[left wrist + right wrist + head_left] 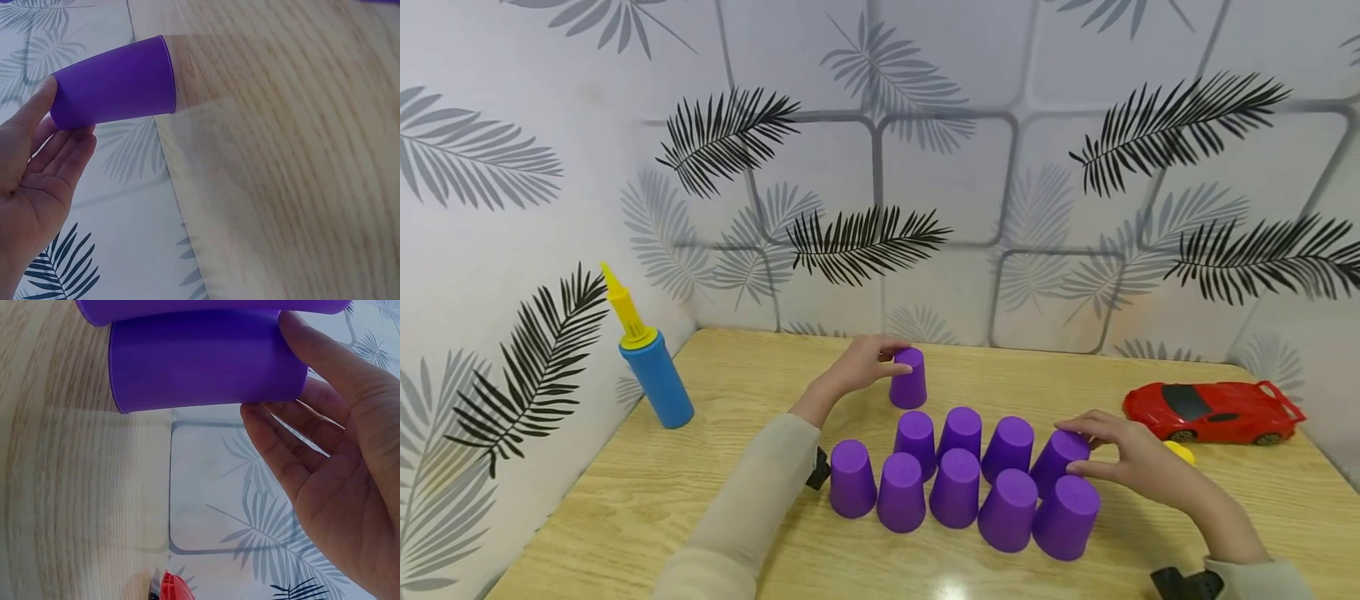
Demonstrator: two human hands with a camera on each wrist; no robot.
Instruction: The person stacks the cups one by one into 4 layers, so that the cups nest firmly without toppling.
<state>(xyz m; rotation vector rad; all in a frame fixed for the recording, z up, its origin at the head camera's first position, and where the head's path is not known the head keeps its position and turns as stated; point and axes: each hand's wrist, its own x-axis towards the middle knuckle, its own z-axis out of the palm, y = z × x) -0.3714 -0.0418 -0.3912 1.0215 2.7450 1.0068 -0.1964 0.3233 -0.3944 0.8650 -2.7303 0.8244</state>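
Observation:
My left hand (867,367) pinches a purple cup (909,385) near its narrow closed end, mouth downward, behind the other cups. In the left wrist view, the thumb and fingertips hold that cup (119,84) from opposite sides; whether its rim touches the table is hard to tell. At the right end of the back row, my right hand (1138,458) holds another upside-down purple cup (1054,467) between thumb and fingers. The right wrist view shows this cup (200,365) close beside a neighbouring one. Several more upturned purple cups stand in a front row (955,492) and a back row (960,429).
A blue pump with a yellow nozzle (658,379) stands at the table's left side. On the right is a red toy car (1217,412), with a small yellow object (1180,452) partly hidden by my right hand. Leaf-patterned wall (940,183) borders the wooden table (625,500) behind.

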